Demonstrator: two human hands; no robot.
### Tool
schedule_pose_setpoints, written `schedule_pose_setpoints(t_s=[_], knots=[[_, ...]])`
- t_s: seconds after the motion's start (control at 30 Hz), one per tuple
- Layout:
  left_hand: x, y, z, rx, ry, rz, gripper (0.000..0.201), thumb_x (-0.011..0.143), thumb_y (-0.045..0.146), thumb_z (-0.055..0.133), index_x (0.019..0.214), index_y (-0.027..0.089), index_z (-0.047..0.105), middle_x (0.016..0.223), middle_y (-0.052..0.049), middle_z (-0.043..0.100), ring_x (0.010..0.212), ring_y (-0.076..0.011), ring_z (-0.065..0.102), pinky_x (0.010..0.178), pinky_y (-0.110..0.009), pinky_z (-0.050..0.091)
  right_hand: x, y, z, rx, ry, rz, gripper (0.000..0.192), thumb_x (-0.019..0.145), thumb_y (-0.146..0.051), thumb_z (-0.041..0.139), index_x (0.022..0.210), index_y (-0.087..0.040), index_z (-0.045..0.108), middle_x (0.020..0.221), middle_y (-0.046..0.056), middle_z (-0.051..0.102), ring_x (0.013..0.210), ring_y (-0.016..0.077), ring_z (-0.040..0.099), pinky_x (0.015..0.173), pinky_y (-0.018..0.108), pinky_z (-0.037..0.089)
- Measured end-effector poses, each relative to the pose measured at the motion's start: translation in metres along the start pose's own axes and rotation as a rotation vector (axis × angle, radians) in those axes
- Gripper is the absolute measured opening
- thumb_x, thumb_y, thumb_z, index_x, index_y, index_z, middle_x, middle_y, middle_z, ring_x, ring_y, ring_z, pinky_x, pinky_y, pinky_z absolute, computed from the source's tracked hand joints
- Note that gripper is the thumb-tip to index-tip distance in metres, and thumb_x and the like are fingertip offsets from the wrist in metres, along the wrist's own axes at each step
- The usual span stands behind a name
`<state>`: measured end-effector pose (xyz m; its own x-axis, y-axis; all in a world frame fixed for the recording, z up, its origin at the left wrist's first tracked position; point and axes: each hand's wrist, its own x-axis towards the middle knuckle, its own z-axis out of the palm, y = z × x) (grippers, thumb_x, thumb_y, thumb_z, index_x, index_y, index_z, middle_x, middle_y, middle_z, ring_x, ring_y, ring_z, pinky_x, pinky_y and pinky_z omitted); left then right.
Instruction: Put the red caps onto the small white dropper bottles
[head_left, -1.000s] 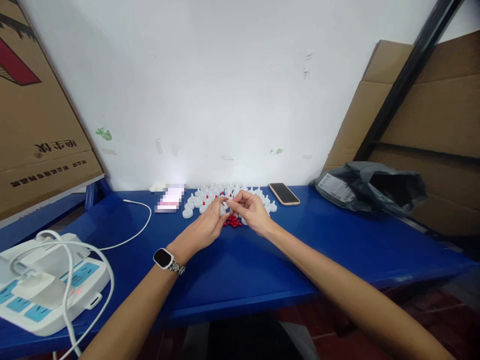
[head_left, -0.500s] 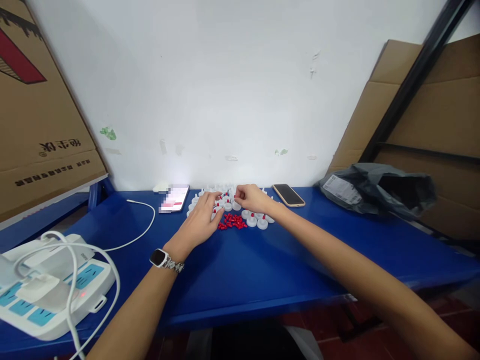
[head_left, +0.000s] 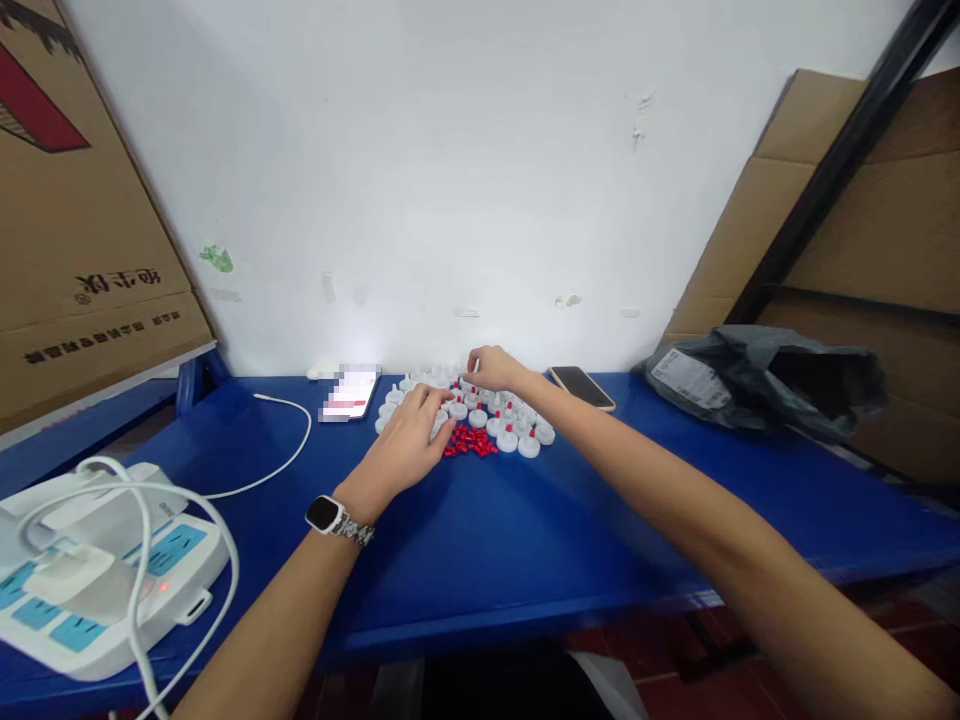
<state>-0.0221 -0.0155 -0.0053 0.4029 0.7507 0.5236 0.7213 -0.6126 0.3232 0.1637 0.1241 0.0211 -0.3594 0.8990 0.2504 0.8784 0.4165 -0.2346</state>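
White plastic spouted caps [head_left: 478, 420], several topped with red, stand in a cluster on the blue table [head_left: 480, 540] between and beyond the two hands in the head view, the only one there is. The right hand [head_left: 491, 368] reaches over the far part of the cluster, thumb and fingertips drawn narrow; whether anything sits in that pinch cannot be told. The left hand [head_left: 409, 440] lies over the cluster's left side, thumb and fingers loosely apart, with nothing visibly gripped, though contact with a cap beneath cannot be made out. Just beside the left thumb, to its right, is a loose heap of small red tip covers [head_left: 471, 442]; on the near side of the right forearm, a few caps with red tips [head_left: 507, 433] stand upright. Working well here, I judge, means bringing the right hand straight down and straight up, since the caps look light and crowded and a dragging wrist could topple neighbours. The left palm is best kept raised, so it neither tips caps nor scatters the heap. A black-screened phone [head_left: 579, 387] lies to the right of the right hand, worth clearing with the forearm.
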Motion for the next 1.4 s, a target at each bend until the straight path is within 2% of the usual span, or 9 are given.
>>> schedule_pose_setpoints(t_s=[0.2,0.43,0.7,0.8,0.9,1.0,1.1,1.23,1.4], knots=[[0.001,-0.001,0.000,0.035,0.009,0.002,0.029,0.098,0.032,0.042,0.123,0.021,0.050,0.117,-0.009,0.053,0.113,-0.0265,0.054,0.098,-0.046,0.046,-0.001,-0.002,0.001,0.021,-0.002,-0.040,0.012,0.076,-0.013,0.061,0.084,-0.014,0.071,0.085,0.006,0.073,0.078,0.0155,0.064,0.068,0.021,0.043],[0.002,0.000,-0.001,0.089,0.047,-0.010,0.028,0.097,0.033,0.044,0.120,0.019,0.052,0.116,-0.010,0.054,0.111,-0.0280,0.053,0.095,-0.047,0.045,-0.011,0.004,-0.006,0.036,0.043,-0.039,0.020,0.079,-0.026,0.064,0.096,-0.015,0.068,0.090,0.007,0.073,0.079,0.0173,0.064,0.070,0.024,0.044],[0.001,0.000,0.000,0.077,0.018,-0.009,0.027,0.097,0.033,0.044,0.119,0.020,0.052,0.116,-0.009,0.054,0.111,-0.0274,0.054,0.095,-0.046,0.046,0.000,0.000,-0.002,0.106,0.018,-0.045,0.010,0.072,-0.010,0.062,0.077,-0.014,0.069,0.079,0.006,0.072,0.071,0.0153,0.063,0.064,0.022,0.043],[0.002,0.001,-0.002,0.083,0.035,-0.005,0.028,0.097,0.035,0.045,0.119,0.020,0.052,0.116,-0.009,0.054,0.111,-0.0277,0.054,0.095,-0.046,0.046,-0.020,-0.006,-0.018,0.176,0.100,-0.068,0.011,0.076,-0.010,0.058,0.080,-0.014,0.067,0.079,0.005,0.071,0.071,0.0136,0.062,0.063,0.022,0.043],[0.004,0.004,-0.001,0.065,0.072,0.010,0.033,0.095,0.037,0.048,0.124,0.020,0.050,0.119,-0.010,0.053,0.114,-0.0272,0.052,0.098,-0.045,0.045,-0.052,-0.018,-0.030,0.435,0.187,-0.131,0.005,0.077,-0.014,0.060,0.078,-0.014,0.065,0.072,0.003,0.068,0.066,0.0128,0.061,0.062,0.022,0.043],[0.004,0.007,0.001,0.045,0.082,0.022,0.042,0.093,0.039,0.054,0.130,0.020,0.046,0.124,-0.010,0.054,0.117,-0.0275,0.051,0.100,-0.045,0.044,-0.085,-0.030,-0.029,0.691,0.137,-0.173,0.007,0.080,-0.022,0.062,0.081,-0.015,0.063,0.071,0.002,0.067,0.064,0.0126,0.060,0.061,0.023,0.044],[0.002,0.006,0.005,0.010,-0.016,0.018,0.038,0.094,0.038,0.051,0.128,0.022,0.049,0.121,-0.009,0.060,0.114,-0.0278,0.055,0.098,-0.047,0.045,-0.110,-0.031,-0.020,0.821,0.098,-0.171,0.015,0.085,-0.030,0.059,0.087,-0.015,0.061,0.075,0.003,0.067,0.067,0.0137,0.060,0.063,0.025,0.045],[0.000,0.002,0.008,-0.063,-0.087,0.028,0.033,0.094,0.034,0.048,0.125,0.022,0.052,0.122,-0.009,0.061,0.114,-0.0271,0.056,0.099,-0.046,0.045,-0.131,-0.021,-0.017,0.530,0.147,-0.275,0.013,0.085,-0.027,0.058,0.094,-0.017,0.062,0.079,0.002,0.065,0.075,0.0158,0.057,0.076,0.032,0.041],[-0.001,0.001,0.006,-0.053,-0.075,0.012,0.032,0.093,0.038,0.048,0.118,0.020,0.055,0.115,-0.010,0.062,0.110,-0.0265,0.058,0.098,-0.045,0.046,-0.143,-0.020,-0.024,0.008,0.073,-0.444,0.012,0.080,-0.032,0.067,0.081,-0.019,0.067,0.090,0.006,0.060,0.095,0.0235,0.049,0.088,0.041,0.030]])
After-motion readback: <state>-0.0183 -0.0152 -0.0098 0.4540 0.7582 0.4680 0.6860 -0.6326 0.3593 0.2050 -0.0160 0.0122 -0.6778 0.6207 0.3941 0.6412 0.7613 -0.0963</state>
